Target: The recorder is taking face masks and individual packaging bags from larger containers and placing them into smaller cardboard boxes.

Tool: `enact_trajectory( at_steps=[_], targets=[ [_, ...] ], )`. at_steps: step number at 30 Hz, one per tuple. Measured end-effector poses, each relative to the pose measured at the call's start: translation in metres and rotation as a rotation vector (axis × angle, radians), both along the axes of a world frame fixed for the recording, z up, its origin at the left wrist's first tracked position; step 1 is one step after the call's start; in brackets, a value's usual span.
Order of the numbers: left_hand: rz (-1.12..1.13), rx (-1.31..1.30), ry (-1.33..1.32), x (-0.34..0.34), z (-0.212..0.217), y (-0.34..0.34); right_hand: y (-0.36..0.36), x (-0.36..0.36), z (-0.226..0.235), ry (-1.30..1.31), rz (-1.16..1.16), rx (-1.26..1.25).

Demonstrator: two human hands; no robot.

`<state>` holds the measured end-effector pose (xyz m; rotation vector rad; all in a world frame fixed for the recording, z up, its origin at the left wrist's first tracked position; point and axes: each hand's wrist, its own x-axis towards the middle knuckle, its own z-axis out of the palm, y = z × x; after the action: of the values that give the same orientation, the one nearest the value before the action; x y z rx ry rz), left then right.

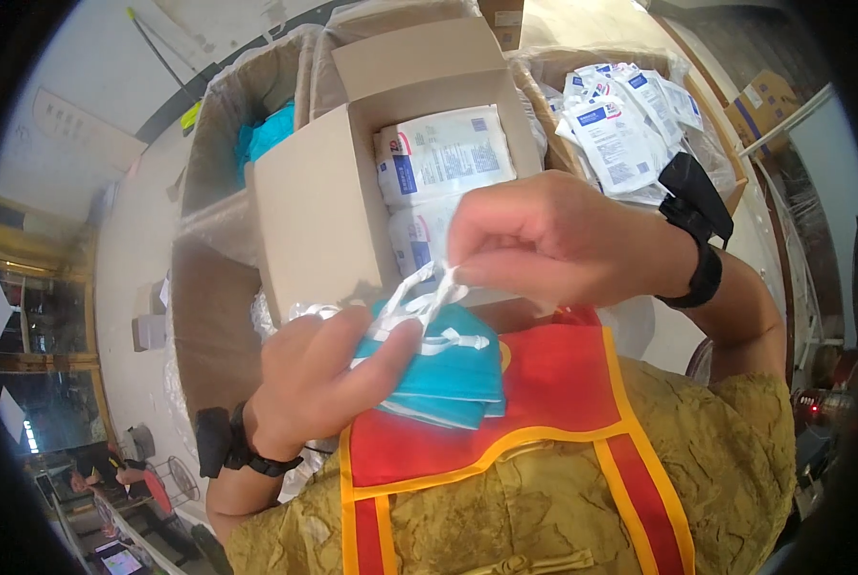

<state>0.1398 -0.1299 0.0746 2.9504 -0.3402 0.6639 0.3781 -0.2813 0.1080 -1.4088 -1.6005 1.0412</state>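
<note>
A small stack of teal face masks (445, 385) with white ear loops sits in my left hand (316, 374), the thumb lying over its upper edge. My right hand (558, 235) pinches the white ear loops (435, 305) and holds them raised above the stack. The masks hang before the red apron (563, 383) with yellow edging. Just beyond them stands an open cardboard box (319, 220) holding flat white packets (445, 158) with blue and red print.
More white packets (625, 125) lie in a plastic-lined carton (726, 177) at the right. Teal items (268, 132) fill part of another lined carton at the far left. The box's raised flap (414, 57) stands at the back. Further left is a red round stool (158, 489).
</note>
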Motion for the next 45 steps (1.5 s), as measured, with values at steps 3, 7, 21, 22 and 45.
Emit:
enact_trajectory(
  at_steps=[3, 7, 21, 22, 45],
  targets=[
    [-0.031, 0.007, 0.002, 0.003, 0.0, 0.0, 0.021, -0.003, -0.027, -0.061, 0.037, 0.526],
    [-0.043, 0.01, -0.016, 0.003, 0.001, -0.001, 0.03, -0.006, -0.027, -0.023, 0.063, 0.483],
    [-0.067, -0.002, -0.04, 0.004, 0.002, -0.006, 0.035, -0.021, 0.003, 0.321, 0.111, -0.203],
    [-0.069, -0.003, -0.038, 0.005, 0.002, -0.008, 0.035, -0.021, 0.005, 0.322, 0.109, -0.203],
    [0.003, 0.028, -0.083, 0.002, -0.006, -0.007, 0.0, -0.016, -0.034, -0.298, 0.214, 0.256]
  ],
)
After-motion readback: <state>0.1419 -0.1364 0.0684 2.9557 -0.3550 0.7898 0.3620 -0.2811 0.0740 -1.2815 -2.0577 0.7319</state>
